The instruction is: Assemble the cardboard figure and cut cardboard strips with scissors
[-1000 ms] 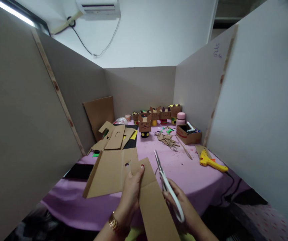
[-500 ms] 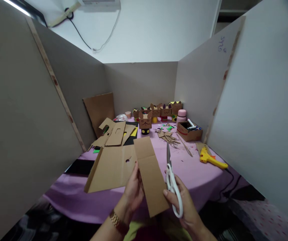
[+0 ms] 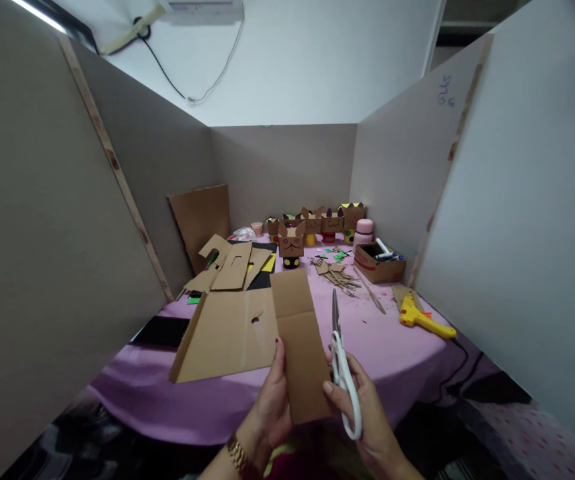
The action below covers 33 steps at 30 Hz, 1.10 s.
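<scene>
My left hand point(image 3: 273, 400) grips the left edge of a long brown cardboard strip point(image 3: 298, 340), which I hold upright in front of me over the near table edge. My right hand point(image 3: 362, 407) is closed round the white handles of a pair of scissors point(image 3: 340, 370). The blades are closed and point away from me, just to the right of the strip. A larger flat cardboard sheet point(image 3: 227, 333) with a small hole lies on the purple tablecloth point(image 3: 392, 347) to the left of the strip.
Cut cardboard pieces point(image 3: 230, 267) are piled at back left. Several small cardboard animal boxes point(image 3: 291, 243) stand along the back. Scraps point(image 3: 340, 275), a box of markers point(image 3: 378, 263) and a yellow glue gun point(image 3: 425, 319) lie at right. Grey partition walls enclose the table.
The cardboard strip has been lifted and turned upright, drawn closer to me. The scissors' blades have closed and swung to point straight away.
</scene>
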### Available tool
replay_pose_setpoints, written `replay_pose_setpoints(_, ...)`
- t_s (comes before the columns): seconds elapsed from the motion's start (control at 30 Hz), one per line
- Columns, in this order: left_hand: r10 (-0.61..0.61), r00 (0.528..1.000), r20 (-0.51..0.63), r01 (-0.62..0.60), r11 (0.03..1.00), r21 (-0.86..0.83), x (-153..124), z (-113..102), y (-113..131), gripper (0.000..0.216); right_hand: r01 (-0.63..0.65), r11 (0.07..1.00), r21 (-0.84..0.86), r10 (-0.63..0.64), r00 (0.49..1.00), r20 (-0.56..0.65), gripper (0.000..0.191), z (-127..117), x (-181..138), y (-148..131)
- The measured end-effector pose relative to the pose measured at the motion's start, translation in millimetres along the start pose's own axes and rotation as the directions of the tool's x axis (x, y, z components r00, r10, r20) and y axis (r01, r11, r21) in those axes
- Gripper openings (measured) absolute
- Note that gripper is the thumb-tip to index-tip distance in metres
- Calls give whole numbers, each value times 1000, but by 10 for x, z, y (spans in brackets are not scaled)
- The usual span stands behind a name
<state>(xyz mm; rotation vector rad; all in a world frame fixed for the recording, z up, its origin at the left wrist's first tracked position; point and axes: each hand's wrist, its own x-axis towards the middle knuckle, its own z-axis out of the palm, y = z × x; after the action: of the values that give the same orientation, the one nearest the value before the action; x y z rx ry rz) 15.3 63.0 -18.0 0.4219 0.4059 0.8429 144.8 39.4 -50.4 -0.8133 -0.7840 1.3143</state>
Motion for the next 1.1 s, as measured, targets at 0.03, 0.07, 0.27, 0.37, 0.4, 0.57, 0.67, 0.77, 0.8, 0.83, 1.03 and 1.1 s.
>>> replay_pose_setpoints(0.03,2,1000,-7,-2,1000,3,-2,2,2,68,-10,1000,7,10,1000,5,50,-1,-9,-4)
replay_pose_setpoints(0.07,1,1000,-16,-1,1000,7,-3,4,5,69,-18,1000,15,18,1000,16,49,0,-20,-7)
replay_pose_setpoints(0.27,31,998,-55,-31,1000,3,-14,-5,40,68,-23,999,25,21,995,100,52,13,-82,2)
replay_pose_setpoints(0.37,53,997,-65,-53,999,1,-27,3,62,64,-42,999,10,41,995,92,57,-1,-92,39)
replay_pose_setpoints(0.4,56,996,-71,-56,998,4,-32,12,70,63,-57,998,3,56,994,90,59,-9,-94,53)
replay_pose_setpoints(0.57,95,984,-153,-96,995,-1,-41,61,102,59,-118,991,-56,120,991,50,64,-49,-97,99)
replay_pose_setpoints(0.67,79,981,-178,-82,996,-14,-27,37,118,60,-121,991,-61,124,991,57,61,-57,-103,103)
replay_pose_setpoints(0.77,131,970,-207,-137,990,-16,-11,-17,157,57,-112,992,-52,116,991,70,53,-63,-110,97)
replay_pose_setpoints(0.8,156,963,-218,-163,987,-15,-7,-32,176,56,-109,993,-52,113,991,71,51,-66,-108,91)
replay_pose_setpoints(0.83,178,957,-229,-185,983,-11,-5,-44,196,54,-104,993,-53,108,992,67,50,-72,-101,81)
replay_pose_setpoints(1.03,249,920,-304,-254,967,23,-11,-40,275,52,27,900,-436,-37,999,-14,52,-225,86,-55)
replay_pose_setpoints(1.1,239,917,-321,-242,970,31,-14,-36,274,52,99,673,-733,-143,990,2,49,-327,180,-121)
